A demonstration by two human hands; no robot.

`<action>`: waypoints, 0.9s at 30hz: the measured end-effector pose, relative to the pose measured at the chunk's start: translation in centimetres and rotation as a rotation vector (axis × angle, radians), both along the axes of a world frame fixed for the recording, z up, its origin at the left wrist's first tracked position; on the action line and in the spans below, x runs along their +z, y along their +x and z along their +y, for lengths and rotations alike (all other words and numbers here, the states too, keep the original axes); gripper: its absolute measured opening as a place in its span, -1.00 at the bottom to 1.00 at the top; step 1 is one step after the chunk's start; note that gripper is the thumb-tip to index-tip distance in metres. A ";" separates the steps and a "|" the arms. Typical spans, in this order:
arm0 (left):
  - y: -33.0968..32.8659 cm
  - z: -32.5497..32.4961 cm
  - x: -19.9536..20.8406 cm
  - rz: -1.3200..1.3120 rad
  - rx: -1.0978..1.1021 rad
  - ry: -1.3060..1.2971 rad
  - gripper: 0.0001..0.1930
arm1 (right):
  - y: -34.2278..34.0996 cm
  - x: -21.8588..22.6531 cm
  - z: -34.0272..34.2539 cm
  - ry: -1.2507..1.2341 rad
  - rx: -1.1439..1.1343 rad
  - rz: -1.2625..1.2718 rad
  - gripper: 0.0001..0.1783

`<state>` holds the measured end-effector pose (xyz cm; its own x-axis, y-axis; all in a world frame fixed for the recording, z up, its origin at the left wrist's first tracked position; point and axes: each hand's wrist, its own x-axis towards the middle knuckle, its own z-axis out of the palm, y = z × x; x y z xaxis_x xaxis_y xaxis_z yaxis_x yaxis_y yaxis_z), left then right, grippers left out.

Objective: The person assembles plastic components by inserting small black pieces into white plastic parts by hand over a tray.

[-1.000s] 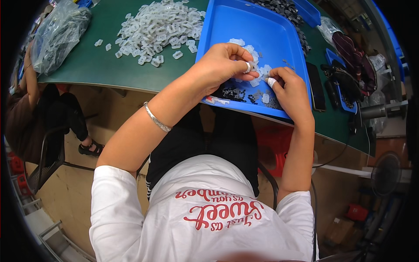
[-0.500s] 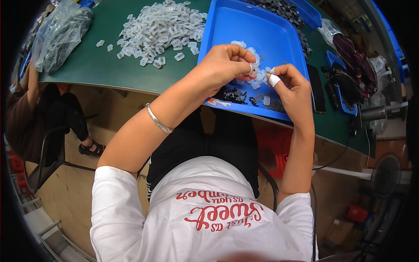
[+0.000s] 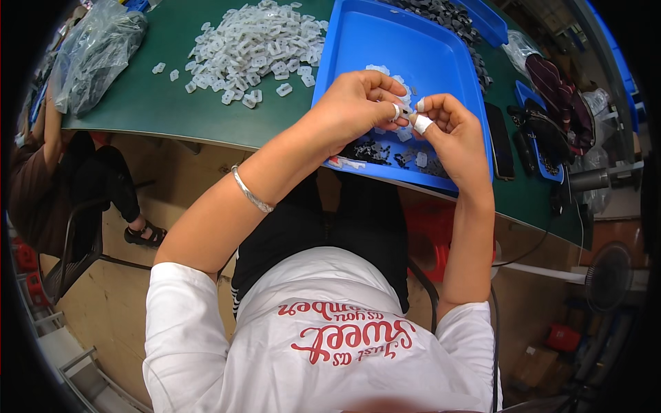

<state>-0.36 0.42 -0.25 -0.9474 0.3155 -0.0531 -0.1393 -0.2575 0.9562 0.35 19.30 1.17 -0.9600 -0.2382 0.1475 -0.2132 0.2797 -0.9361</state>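
Over the blue tray (image 3: 385, 34), my left hand (image 3: 358, 103) pinches a small translucent white plastic piece (image 3: 406, 110) between thumb and forefinger. My right hand (image 3: 451, 134), white tape round its thumb and forefinger tips, is closed in a pinch right against that piece. Whatever lies between the right fingertips is too small to make out. Beneath the hands are loose translucent pieces (image 3: 403, 134), partly hidden by the fingers. Small black parts (image 3: 368, 150) lie along the tray's near side, with tiny grey parts (image 3: 434, 167) to their right.
Left of the tray, a large heap of translucent pieces (image 3: 255, 48) covers part of the green table (image 3: 144, 96). A clear plastic bag (image 3: 103, 55) sits far left, near a seated person (image 3: 41, 172). Dark parts (image 3: 441, 17) lie behind the tray; a phone (image 3: 499, 141) is to its right.
My right hand has shifted slightly left and up, so its fingertips now meet the piece in my left hand. The left hand has barely moved.
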 end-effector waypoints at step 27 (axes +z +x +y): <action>-0.2 0.0 0.0 -0.012 0.057 0.000 -0.74 | 0.0 0.0 -0.6 -0.098 -0.069 0.032 -0.92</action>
<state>-0.57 0.38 -0.29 -0.9631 0.2614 -0.0644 -0.1359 -0.2656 0.9544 0.34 18.75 1.15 -0.9679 -0.1551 0.1978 -0.2271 0.2025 -0.9526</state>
